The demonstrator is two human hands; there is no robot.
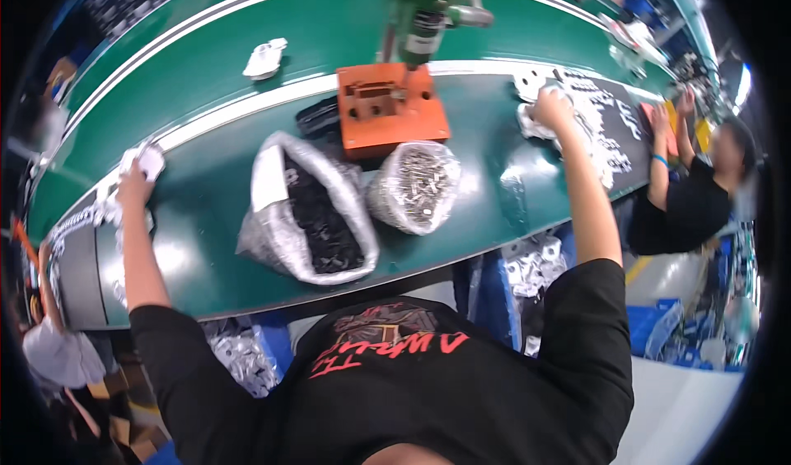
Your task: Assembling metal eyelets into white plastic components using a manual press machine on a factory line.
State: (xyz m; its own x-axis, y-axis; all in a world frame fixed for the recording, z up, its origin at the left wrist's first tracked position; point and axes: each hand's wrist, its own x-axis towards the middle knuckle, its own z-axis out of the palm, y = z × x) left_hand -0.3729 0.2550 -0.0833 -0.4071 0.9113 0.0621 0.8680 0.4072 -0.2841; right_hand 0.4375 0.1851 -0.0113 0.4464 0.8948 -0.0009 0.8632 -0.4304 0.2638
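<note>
My left hand (134, 188) is stretched far out to the left, with its fingers closed on a white moulded part (150, 160) beside a row of similar white parts (105, 210). On the other side my right hand (554, 109) reaches into a spread of white parts (589, 119), fingers closed round one whose shape is partly hidden. Between my arms stand an open plastic bag of black pieces (325, 218) and a clear bag of small metal screws or pins (422, 186). Behind them is an orange fixture block (391, 127) under a green press (424, 28).
A single white part (265, 59) lies on the green conveyor belt (329, 20) beyond the table. Blue bins (498, 300) with more white parts sit below the near edge. Co-workers work at both ends, one in black (692, 193) right, one in white (66, 354) left.
</note>
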